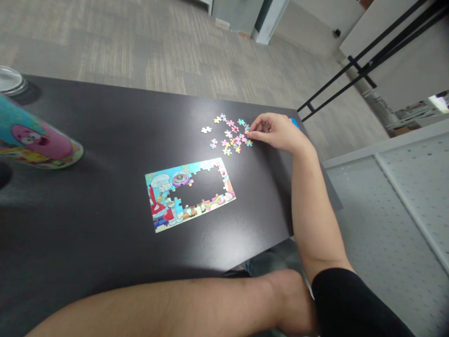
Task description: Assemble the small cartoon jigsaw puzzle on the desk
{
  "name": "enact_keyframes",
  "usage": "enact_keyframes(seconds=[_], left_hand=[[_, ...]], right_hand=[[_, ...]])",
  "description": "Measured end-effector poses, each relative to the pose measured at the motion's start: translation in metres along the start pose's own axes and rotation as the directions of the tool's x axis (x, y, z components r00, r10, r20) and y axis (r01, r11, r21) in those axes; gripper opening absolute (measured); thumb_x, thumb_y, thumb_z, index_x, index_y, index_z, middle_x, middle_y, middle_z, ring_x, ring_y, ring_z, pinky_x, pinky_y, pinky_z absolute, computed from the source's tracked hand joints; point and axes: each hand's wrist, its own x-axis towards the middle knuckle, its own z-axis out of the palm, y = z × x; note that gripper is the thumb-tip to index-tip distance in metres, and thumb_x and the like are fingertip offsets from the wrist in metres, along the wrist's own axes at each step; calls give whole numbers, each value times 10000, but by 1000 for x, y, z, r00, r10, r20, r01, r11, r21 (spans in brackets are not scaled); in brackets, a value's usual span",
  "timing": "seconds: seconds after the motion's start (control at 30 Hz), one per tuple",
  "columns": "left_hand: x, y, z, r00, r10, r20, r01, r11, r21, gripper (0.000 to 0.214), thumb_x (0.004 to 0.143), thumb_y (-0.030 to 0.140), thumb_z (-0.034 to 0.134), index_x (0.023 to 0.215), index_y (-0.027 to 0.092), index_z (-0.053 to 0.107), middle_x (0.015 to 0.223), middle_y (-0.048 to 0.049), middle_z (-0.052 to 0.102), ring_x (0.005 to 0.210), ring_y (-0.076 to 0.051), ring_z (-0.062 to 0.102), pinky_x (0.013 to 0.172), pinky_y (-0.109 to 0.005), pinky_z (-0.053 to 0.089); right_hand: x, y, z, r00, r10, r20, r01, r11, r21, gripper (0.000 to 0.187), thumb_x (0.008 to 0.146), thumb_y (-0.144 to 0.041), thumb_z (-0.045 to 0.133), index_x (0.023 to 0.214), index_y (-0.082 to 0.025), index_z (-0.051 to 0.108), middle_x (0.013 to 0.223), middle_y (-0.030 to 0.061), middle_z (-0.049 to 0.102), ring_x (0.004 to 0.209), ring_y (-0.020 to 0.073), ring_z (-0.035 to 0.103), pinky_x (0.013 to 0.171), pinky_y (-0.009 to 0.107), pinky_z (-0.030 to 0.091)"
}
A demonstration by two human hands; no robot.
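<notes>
A partly built cartoon jigsaw [164, 196] lies flat in the middle of the dark table [105, 121], its frame joined and its centre an open gap. Several loose pieces [228, 133] are scattered beyond it at the far right. My right hand [277, 133] reaches into that scatter, thumb and fingertips pinched on one small piece at the cluster's right edge. My left forearm rests along the near table edge, and my left hand [293, 299] is tucked by my right elbow with its fingers hidden.
A colourful cartoon tin [38, 140] lies on its side at the table's left, with its round metal lid [10, 80] behind it. A small blue object [294, 122] peeks out past my right hand. A black metal frame [354, 65] stands on the carpet at the far right.
</notes>
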Motion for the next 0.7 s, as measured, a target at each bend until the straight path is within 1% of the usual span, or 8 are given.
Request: enact_keyframes(seconds=[0.07, 0.13, 0.2, 0.27, 0.4, 0.53, 0.63, 0.7], left_hand=[[0, 0, 6, 978, 208, 4, -207, 975, -82, 258, 957, 500, 995, 722, 473, 891, 838, 27, 856, 471, -96, 476, 516, -322, 76], [0, 0, 12, 961, 277, -14, -276, 953, -128, 303, 993, 343, 950, 706, 401, 871, 838, 14, 858, 502, -113, 560, 490, -344, 86], [0, 0, 16, 963, 267, -45, -271, 952, -144, 338, 986, 309, 935, 670, 383, 843, 803, 3, 838, 499, -128, 570, 479, -344, 87], [-1, 1, 18, 961, 265, -76, -274, 952, -140, 363, 974, 298, 943, 639, 370, 821, 789, -4, 828, 483, -132, 548, 478, -341, 76], [-2, 3, 22, 967, 240, -82, -248, 962, -110, 338, 958, 369, 988, 655, 399, 841, 742, 5, 792, 471, -130, 522, 477, -330, 103], [-1, 2, 24, 963, 264, -56, -269, 959, -94, 326, 983, 317, 916, 678, 416, 856, 805, 11, 842, 499, -148, 572, 464, -325, 159], [0, 1, 23, 956, 288, -55, -292, 951, -99, 336, 1015, 314, 875, 693, 410, 870, 869, 12, 881, 506, -144, 592, 448, -324, 178], [1, 1, 21, 958, 282, -49, -285, 954, -93, 334, 1020, 311, 869, 700, 405, 875, 882, 11, 885, 505, -148, 599, 439, -331, 198]], right_hand=[[0, -1, -1, 1000, 6, -21, -6, 1000, -30, 92, 1034, -344, 966, 1030, -268, 915, 970, 48, 878, 858, 262, 741, 882, 460, 575], [0, -2, -2, 1000, 16, -25, -17, 999, -39, 116, 1040, -368, 983, 1026, -271, 921, 990, 66, 893, 880, 276, 750, 906, 479, 593], [-1, -3, -2, 1000, 23, -19, -23, 999, -47, 158, 1022, -398, 1016, 1018, -270, 924, 1017, 80, 905, 888, 278, 747, 916, 484, 605], [-1, -3, -2, 1000, 16, -11, -16, 998, -63, 141, 1007, -381, 1009, 1013, -266, 929, 1039, 84, 911, 884, 270, 738, 919, 477, 611], [0, 2, -2, 1000, -13, 1, 13, 998, -57, 69, 1006, -292, 896, 1052, -267, 941, 1050, 76, 911, 874, 265, 726, 918, 469, 613], [3, 9, -1, 997, -63, -33, 62, 997, -44, 201, 936, -199, 802, 1057, -289, 936, 1068, 62, 895, 922, 278, 746, 973, 487, 618], [3, 9, -1, 992, -51, -115, 46, 998, -42, 141, 918, -234, 832, 1020, -296, 907, 1073, 66, 892, 941, 293, 744, 990, 510, 626], [1, 6, -4, 994, -17, -107, 16, 1000, -5, 82, 911, -294, 903, 993, -298, 892, 1051, 68, 887, 922, 291, 732, 964, 512, 633]])
